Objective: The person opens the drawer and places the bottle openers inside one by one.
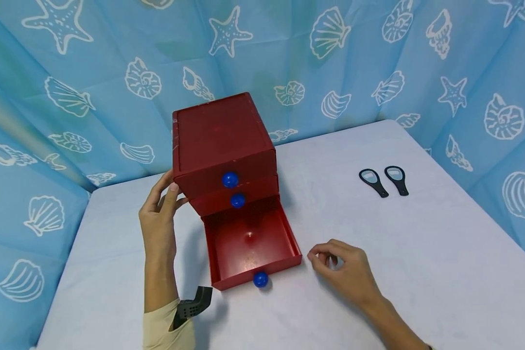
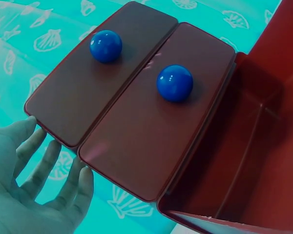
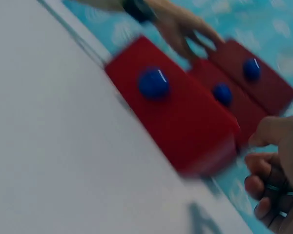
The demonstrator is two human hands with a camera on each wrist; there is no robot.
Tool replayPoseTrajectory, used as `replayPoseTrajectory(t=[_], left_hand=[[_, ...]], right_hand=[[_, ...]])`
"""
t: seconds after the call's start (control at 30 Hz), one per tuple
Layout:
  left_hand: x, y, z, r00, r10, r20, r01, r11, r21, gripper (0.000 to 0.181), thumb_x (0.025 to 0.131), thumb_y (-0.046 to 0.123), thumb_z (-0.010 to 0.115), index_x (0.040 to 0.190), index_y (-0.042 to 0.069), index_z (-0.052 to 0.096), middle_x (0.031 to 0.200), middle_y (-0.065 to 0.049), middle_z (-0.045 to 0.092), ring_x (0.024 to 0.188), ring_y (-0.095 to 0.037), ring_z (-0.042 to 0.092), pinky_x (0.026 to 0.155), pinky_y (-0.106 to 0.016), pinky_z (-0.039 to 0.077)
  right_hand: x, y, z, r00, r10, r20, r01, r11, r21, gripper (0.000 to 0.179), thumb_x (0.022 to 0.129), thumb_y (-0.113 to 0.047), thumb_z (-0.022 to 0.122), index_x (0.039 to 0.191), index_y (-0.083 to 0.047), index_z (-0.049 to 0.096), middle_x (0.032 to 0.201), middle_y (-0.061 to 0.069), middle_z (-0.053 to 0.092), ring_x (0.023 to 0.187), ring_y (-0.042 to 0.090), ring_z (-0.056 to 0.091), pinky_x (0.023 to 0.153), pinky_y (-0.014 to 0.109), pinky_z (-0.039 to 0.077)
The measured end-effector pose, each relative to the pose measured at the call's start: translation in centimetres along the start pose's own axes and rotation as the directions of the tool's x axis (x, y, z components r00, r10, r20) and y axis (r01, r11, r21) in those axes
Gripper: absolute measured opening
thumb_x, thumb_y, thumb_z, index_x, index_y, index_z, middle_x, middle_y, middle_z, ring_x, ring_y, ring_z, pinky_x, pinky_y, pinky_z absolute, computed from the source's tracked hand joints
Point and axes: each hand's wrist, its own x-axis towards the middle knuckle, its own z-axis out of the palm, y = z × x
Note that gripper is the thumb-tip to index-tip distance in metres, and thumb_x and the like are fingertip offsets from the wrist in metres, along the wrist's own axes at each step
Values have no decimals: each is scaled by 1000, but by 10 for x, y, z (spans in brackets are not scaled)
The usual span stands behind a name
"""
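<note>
head view: red drawer unit stands toward the far edge of the desk, left of its middle, bottom drawer out toward the near edge. left hand is at the unit's left side, thumb by the front corner of the top drawer. left wrist view: fingers spread, lightly bent, tips at the side edges of the top drawer and middle drawer; no firm grip visible. right hand is just beside the bottom drawer's front right corner, fingers loosely curled, nothing seen pinched; can't tell if thumb and index meet.

risks, as judged: drawer looks far out, so another tug on its blue knob could pull it from its slot. weight on its front could tip the stack; spread fingers look like weak bracing. one-sided shove at the right corner could skew and jam it. black wrist device could snag the front left corner; depth unclear. left magnifier and right magnifier, near the desk's right edge, only at risk from a wide forearm sweep.
</note>
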Motion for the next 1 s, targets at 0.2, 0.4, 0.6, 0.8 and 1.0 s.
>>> replayPoseTrajectory(t=[0.2, 0.4, 0.6, 0.8, 1.0], left_hand=[[0, 1, 0, 1000, -11, -8, 11, 1000, 4, 42, 98, 27, 66, 139, 20, 62, 138, -7, 59, 120, -30, 59, 94, -31, 54], [0, 1, 0, 1000, -11, -17, 11, 1000, 1, 40, 99, 25, 65, 138, 19, 62, 137, -8, 60, 117, -31, 60, 93, -30, 54], [-3, 0, 3, 1000, -25, 2, 25, 1000, 1, 41, 99, 23, 64, 139, 18, 61, 139, -8, 58, 120, -30, 58, 93, -29, 54], [-3, 0, 2, 1000, -17, -6, 16, 999, -30, 40, 99, 20, 64, 139, 14, 61, 139, -11, 56, 116, -32, 60, 93, -29, 54], [-1, 2, 3, 1000, -6, -3, 6, 1000, -25, 40, 99, 19, 64, 139, 14, 61, 140, -11, 55, 116, -33, 60, 93, -29, 54]], right_hand=[[34, 43, -38, 995, 56, -87, -71, 980, -184, 9, 84, -3, 78, 90, -9, 76, 71, -8, 59, 66, 10, 53, 58, 14, 43], [64, 88, -75, 984, 141, -106, -172, 903, -395, 14, 88, -11, 75, 97, 0, 75, 74, 2, 60, 69, 18, 55, 57, 21, 43], [73, 118, -110, 968, 182, -172, -243, 851, -466, 21, 88, -12, 76, 100, 4, 74, 77, 10, 61, 71, 25, 56, 60, 37, 43], [74, 130, -123, 954, 258, -154, -301, 806, -510, 28, 88, -19, 78, 101, 6, 73, 80, 14, 60, 72, 32, 56, 57, 41, 42], [74, 134, -121, 942, 298, -156, -335, 791, -512, 31, 87, -23, 79, 98, 6, 74, 84, 19, 62, 75, 36, 60, 55, 45, 46]])
